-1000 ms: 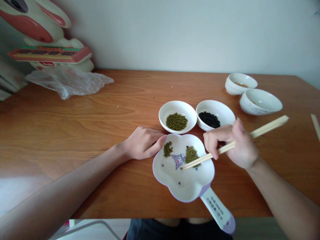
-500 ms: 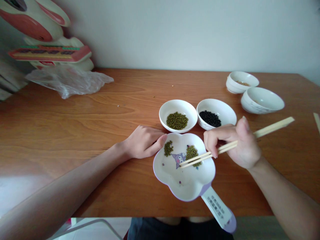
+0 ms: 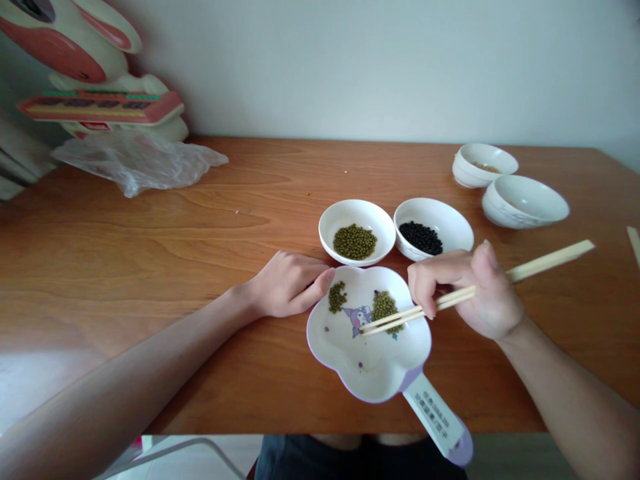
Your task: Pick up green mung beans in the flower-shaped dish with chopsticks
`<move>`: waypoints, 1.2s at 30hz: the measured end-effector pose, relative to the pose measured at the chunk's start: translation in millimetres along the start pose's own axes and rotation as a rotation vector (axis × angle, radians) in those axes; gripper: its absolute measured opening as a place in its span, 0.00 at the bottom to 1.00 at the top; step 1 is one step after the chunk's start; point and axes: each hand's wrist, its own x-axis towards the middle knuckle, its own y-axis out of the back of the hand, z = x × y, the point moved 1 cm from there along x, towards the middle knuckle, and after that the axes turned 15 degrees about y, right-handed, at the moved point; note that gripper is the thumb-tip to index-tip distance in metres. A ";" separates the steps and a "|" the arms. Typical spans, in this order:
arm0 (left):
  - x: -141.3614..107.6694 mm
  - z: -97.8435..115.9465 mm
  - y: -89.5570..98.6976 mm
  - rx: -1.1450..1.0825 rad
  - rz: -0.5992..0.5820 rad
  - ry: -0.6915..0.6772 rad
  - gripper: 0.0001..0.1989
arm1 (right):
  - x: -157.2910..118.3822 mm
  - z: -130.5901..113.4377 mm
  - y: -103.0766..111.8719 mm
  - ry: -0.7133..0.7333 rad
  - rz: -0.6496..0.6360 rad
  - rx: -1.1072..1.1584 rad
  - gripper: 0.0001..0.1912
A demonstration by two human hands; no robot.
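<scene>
My right hand (image 3: 467, 287) is closed around a pair of wooden chopsticks (image 3: 453, 298). Their tips are close together over the middle of a white, flower-shaped dish (image 3: 373, 380) with a purple rim and a handle. A small speck shows at the tips, too small to name for certain. Two piles of green mung beans lie in the dish, a smaller one (image 3: 337, 297) at left and a larger one (image 3: 384, 308) at right, partly behind the chopsticks. My left hand (image 3: 295, 283) rests on the table, its thumb on the dish's left rim and the other fingers curled behind it.
Behind the dish stand a white bowl of mung beans (image 3: 357, 210) and a white bowl of black beans (image 3: 457, 227). Two more white bowls, one farther back (image 3: 467, 175) and one nearer (image 3: 510, 213), sit at right. A crumpled plastic bag (image 3: 150, 163) lies by a rabbit figure (image 3: 95, 53).
My right hand has lowered very slightly, and the chopsticks' rear end has shifted a little right and down. The left hand and the dish look unmoved.
</scene>
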 end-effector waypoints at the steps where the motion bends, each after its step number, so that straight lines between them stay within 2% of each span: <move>1: 0.1 -0.1 0.0 0.002 0.000 -0.001 0.22 | 0.0 -0.5 -0.3 0.008 -0.006 -0.006 0.44; 9: 0.0 -1.1 -0.7 0.008 0.005 -0.007 0.22 | -2.3 -0.2 0.9 0.078 0.004 -0.079 0.42; 19: 0.8 0.2 -0.5 0.007 0.008 -0.023 0.22 | 0.8 -4.0 1.9 0.137 0.157 0.011 0.41; 23: 0.8 0.6 -0.2 0.009 0.015 -0.020 0.22 | 0.8 -10.8 14.1 0.211 0.303 0.003 0.40; 29: 0.8 0.2 -1.1 0.003 0.010 -0.021 0.21 | -0.1 -12.8 23.9 0.341 0.694 -0.184 0.41; 31: 0.7 -0.3 -1.2 0.003 0.009 -0.023 0.21 | 1.1 -10.0 22.3 0.351 0.740 -0.241 0.41; 36: 0.7 -0.6 -0.5 0.013 0.007 -0.018 0.21 | 1.2 -6.8 23.3 0.314 0.717 -0.287 0.37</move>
